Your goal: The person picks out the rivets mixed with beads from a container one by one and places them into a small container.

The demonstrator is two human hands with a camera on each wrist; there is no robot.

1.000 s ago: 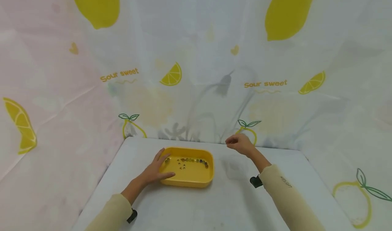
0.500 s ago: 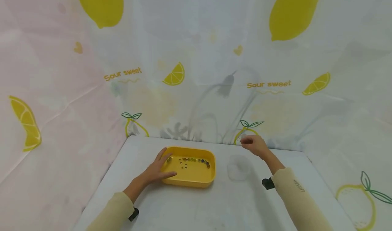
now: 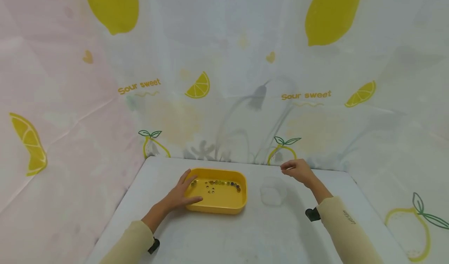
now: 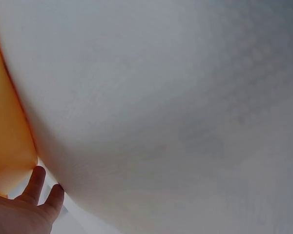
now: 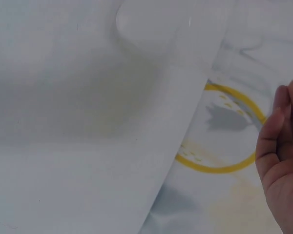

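"Left side?"
"Left hand (image 3: pixel 178 194), fingers spread, on the left end of the yellow tray (image 3: pixel 215 209). Light pressure there should stop it sliding."
"Beads?"
"Small round beads (image 3: pixel 220 182), in the tray, mostly along the far side. Likely to roll; pinch singly."
"Right?"
"Clear box (image 3: pixel 272 197) on the desk (image 3: pixel 210 236), right of the tray. Right hand (image 3: pixel 299 171) raised beyond it, fingers bent together; can't tell if anything's pinched. If so, release low over the box."
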